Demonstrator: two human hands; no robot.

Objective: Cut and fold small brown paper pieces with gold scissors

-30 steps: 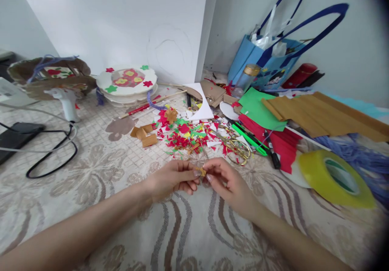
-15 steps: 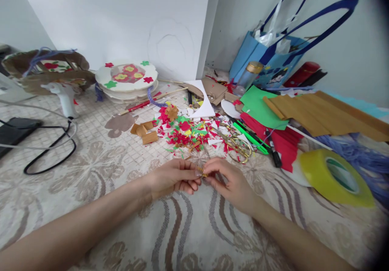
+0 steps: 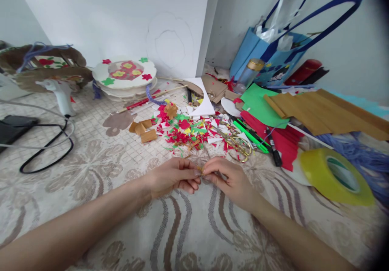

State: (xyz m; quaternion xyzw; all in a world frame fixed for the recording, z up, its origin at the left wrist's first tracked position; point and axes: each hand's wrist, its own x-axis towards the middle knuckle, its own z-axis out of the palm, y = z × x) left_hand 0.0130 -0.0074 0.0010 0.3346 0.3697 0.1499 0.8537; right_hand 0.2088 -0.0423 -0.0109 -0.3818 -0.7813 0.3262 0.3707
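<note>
Low over the patterned tablecloth, my left hand point(image 3: 179, 175) and my right hand point(image 3: 227, 179) meet fingertip to fingertip. Between them is a small piece of brown-gold paper point(image 3: 200, 169), mostly covered by the fingers. The left thumb and forefinger pinch it from one side, and the right thumb and forefinger grip it from the other. Just beyond lies a heap of red, green, yellow and white paper scraps point(image 3: 185, 132). Gold-handled scissors point(image 3: 240, 147) rest at the heap's right side, and folded brown paper pieces point(image 3: 148, 135) lie at its left.
A roll of yellow tape point(image 3: 313, 173), brown crepe paper point(image 3: 322, 111) and green paper point(image 3: 261, 105) lie at right, before a blue bag point(image 3: 252, 46). At left are a white glue gun point(image 3: 62, 99) with its cable and a stack of decorated white discs point(image 3: 101, 72).
The right fingers have closed further over the brown-gold paper, so less of it shows. Both hands otherwise keep their place, while the view has shifted slightly.
</note>
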